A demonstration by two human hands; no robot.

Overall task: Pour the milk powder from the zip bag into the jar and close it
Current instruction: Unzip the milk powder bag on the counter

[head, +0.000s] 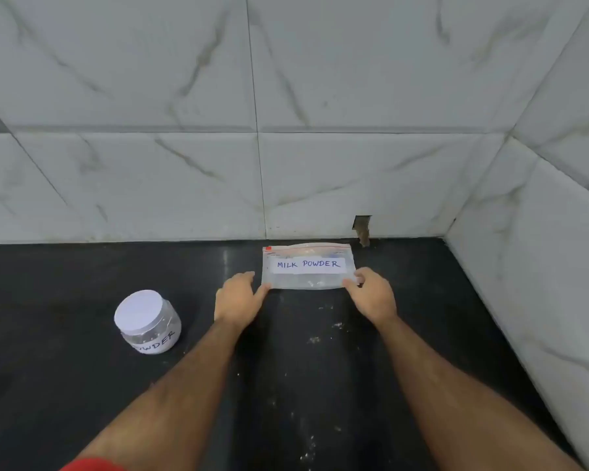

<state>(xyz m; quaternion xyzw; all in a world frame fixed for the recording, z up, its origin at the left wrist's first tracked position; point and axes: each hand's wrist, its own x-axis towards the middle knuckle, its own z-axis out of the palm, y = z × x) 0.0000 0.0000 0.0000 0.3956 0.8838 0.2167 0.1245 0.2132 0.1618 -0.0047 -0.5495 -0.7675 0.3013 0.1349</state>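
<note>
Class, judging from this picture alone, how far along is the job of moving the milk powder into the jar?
Nothing looks done: the jar has its lid on. In hand: the left hand and right hand touch the zip bag at its near corners. Left: opening, pouring, closing.

A white label on the zip bag (308, 266) read "MILK POWDER" in blue handwriting; left of the bag, the jar (147, 322) showed only "OWDER".
</note>
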